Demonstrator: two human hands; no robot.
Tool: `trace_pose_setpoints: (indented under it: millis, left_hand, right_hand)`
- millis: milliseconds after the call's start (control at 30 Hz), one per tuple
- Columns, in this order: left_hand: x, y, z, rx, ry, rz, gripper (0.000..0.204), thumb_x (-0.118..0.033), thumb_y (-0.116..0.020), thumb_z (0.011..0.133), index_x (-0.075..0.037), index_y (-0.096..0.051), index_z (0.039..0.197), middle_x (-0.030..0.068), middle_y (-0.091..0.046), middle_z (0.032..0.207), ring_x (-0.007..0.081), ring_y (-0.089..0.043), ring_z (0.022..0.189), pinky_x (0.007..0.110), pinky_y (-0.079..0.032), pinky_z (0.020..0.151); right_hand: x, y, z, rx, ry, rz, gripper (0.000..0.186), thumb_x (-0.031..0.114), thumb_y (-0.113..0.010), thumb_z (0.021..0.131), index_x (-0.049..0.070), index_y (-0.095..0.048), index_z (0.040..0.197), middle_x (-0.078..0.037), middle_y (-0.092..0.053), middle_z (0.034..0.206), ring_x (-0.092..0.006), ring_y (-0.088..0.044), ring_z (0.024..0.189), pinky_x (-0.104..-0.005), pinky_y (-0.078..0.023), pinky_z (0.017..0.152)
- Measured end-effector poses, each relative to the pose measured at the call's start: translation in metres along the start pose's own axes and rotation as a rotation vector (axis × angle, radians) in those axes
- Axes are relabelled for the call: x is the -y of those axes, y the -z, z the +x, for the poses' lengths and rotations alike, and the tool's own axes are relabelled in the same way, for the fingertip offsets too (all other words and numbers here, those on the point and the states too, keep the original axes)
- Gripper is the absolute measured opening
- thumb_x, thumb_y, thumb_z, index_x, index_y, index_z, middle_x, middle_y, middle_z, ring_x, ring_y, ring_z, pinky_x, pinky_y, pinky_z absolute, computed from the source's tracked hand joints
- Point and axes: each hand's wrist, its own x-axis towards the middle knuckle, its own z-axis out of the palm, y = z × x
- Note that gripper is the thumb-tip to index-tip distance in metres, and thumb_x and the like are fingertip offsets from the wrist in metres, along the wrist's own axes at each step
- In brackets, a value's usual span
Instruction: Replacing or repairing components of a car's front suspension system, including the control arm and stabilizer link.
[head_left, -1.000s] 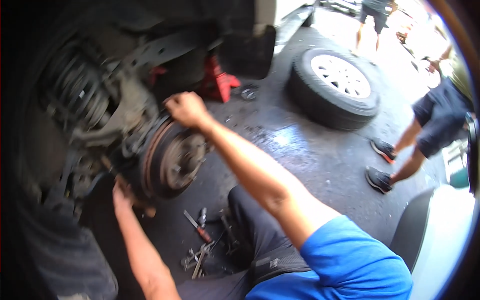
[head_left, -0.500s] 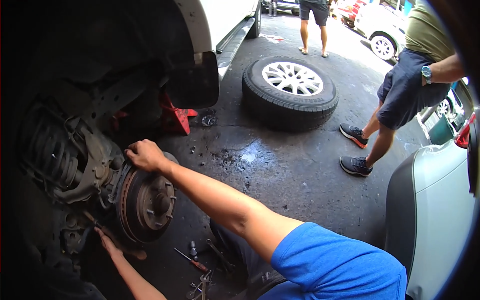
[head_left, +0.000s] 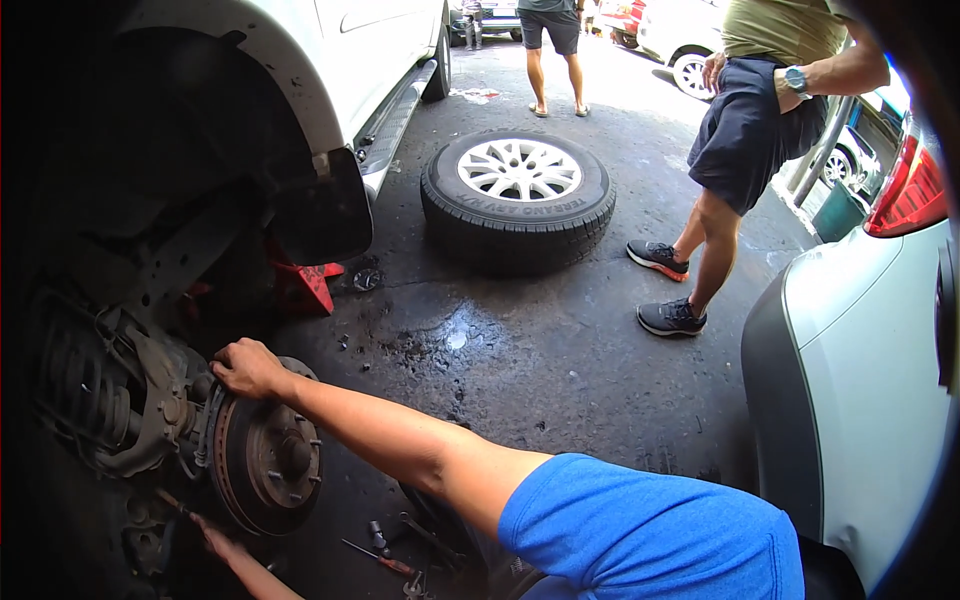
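Since the earlier frame the view has swung right; the removed black tyre with silver alloy rim [head_left: 518,195] now lies centre. Right hand [head_left: 245,367] grips the top edge of the one rusty round brake disc [head_left: 268,460], fingers curled over it. Left hand [head_left: 215,541] is beneath the disc, its grip not discernible. Several hand tools [head_left: 390,555] lie on the floor below.

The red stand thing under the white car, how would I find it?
Start at the white car and follow its side step down to the black mud flap. The red stand sits on the ground just below it. It is the only bright red thing under the car.
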Motion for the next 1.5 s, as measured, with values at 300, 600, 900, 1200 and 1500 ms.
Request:
trace_pose_setpoints:
  millis: [300,600,900,1200,1500]
  left_hand:
    - [-0.038,0.021,0.012,0.131,0.412,-0.032,0.057,-0.046,-0.037,0.101,-0.006,-0.044,0.141,0.0119,-0.041,0.148,0.0275,-0.039,0.135,0.044,-0.029,0.113]
    - [-0.042,0.052,0.028,0.343,0.403,-0.049,0.07,-0.052,-0.047,0.096,0.001,-0.039,0.142,0.0109,-0.041,0.147,0.0226,-0.038,0.136,0.037,-0.027,0.114]
    - [-0.03,0.04,0.018,0.011,0.239,0.08,0.074,-0.055,-0.053,0.093,-0.003,-0.039,0.143,0.0089,-0.042,0.147,0.0239,-0.041,0.133,0.041,-0.03,0.112]
    - [-0.002,-0.003,0.0,-0.136,0.093,0.304,0.058,-0.055,-0.044,0.097,-0.009,-0.053,0.132,0.0082,-0.06,0.117,0.0242,-0.057,0.103,0.04,-0.045,0.092]
    - [-0.008,-0.01,0.001,-0.086,0.142,0.323,0.056,-0.046,-0.041,0.1,-0.002,-0.051,0.133,0.0101,-0.055,0.132,0.0264,-0.05,0.121,0.041,-0.037,0.106]
  right_hand:
    - [0.001,-0.003,0.0,-0.032,0.007,0.033,0.029,0.024,-0.054,0.085,0.001,-0.07,0.089,-0.024,-0.065,0.08,-0.0408,-0.064,0.082,-0.0462,-0.051,0.078]
    - [0.005,-0.002,0.002,0.0,0.023,0.001,0.03,0.025,-0.052,0.086,0.0,-0.069,0.084,-0.023,-0.065,0.079,-0.0412,-0.063,0.082,-0.0466,-0.051,0.076]
    - [0.013,-0.003,0.002,0.031,-0.015,0.036,0.031,0.027,-0.054,0.084,0.001,-0.071,0.091,-0.024,-0.066,0.085,-0.0413,-0.063,0.089,-0.047,-0.051,0.082]
    - [-0.002,0.005,0.0,0.029,-0.058,-0.003,0.032,0.027,-0.052,0.086,0.001,-0.07,0.089,-0.024,-0.066,0.084,-0.0417,-0.063,0.088,-0.0467,-0.049,0.083]
    - [-0.002,0.008,0.0,0.032,-0.035,-0.019,0.033,0.027,-0.053,0.087,0.001,-0.07,0.097,-0.024,-0.066,0.084,-0.0408,-0.064,0.085,-0.045,-0.051,0.082]
